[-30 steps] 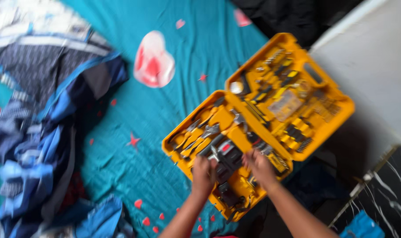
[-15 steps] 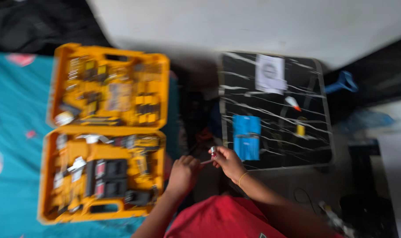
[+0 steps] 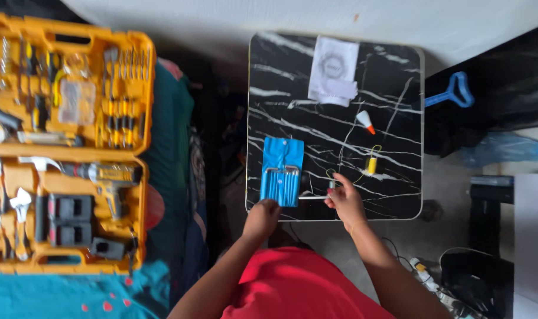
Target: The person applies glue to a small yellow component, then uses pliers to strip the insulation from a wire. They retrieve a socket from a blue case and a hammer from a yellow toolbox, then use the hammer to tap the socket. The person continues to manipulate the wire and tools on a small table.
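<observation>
A blue pouch of slim metal tools (image 3: 282, 171) lies open on the black marble-patterned table (image 3: 393, 136). My left hand (image 3: 262, 217) rests closed at the table's near edge, touching the pouch's lower end. My right hand (image 3: 344, 199) pinches a thin silver rod (image 3: 314, 198) that lies flat beside the pouch. A small yellow piece with a wire loop (image 3: 371, 164) sits just beyond my right hand. An orange-tipped white cone (image 3: 365, 121) lies farther back.
An open yellow tool case (image 3: 68, 147) with a drill, pliers and bits lies on teal bedding at the left. A white paper packet (image 3: 334, 71) sits at the table's far side. A blue handle (image 3: 455, 93) and cables lie on the right.
The view swung from the tool case on the bed to the black table. Both hands left the case and now sit at the table's near edge by the blue pouch.
</observation>
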